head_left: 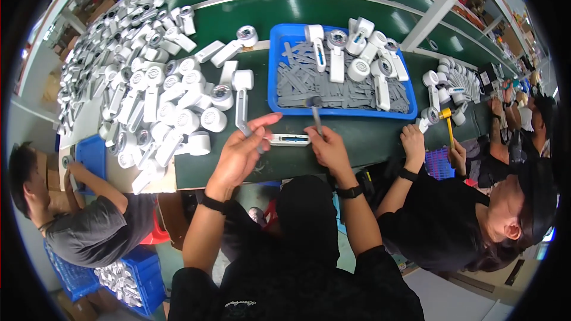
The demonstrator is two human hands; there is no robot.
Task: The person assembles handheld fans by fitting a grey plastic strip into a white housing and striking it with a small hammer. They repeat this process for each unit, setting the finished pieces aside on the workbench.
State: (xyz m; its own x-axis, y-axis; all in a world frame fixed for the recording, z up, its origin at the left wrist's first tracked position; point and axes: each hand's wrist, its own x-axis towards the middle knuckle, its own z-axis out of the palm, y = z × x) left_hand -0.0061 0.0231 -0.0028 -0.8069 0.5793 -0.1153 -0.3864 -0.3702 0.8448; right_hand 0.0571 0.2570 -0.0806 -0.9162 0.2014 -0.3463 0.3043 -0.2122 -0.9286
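My left hand (pixel 239 153) grips a white handle-shaped piece (pixel 289 139) with a dark slot along its upper face, lying level over the table's near edge. A grey strip (pixel 244 129) shows between my left fingers and thumb. My right hand (pixel 331 150) is closed round a small hammer (pixel 316 119) with a dark head, raised upright; its fingers are beside the white piece's right end. Just beyond my left hand lies a white handheld fan (pixel 241 92). Beyond the hammer, a blue tray (pixel 275 106) holds many grey strips (pixel 300 83) and several white fans (pixel 336 59).
A large heap of white fans (pixel 151 77) covers the table's left side. At right, a co-worker's hand (pixel 412 142) steadies a fan by a yellow mallet (pixel 445 114). Another person (pixel 101 214) sits at left near a blue bin (pixel 143 276). A white post (pixel 440 9) rises behind the tray.
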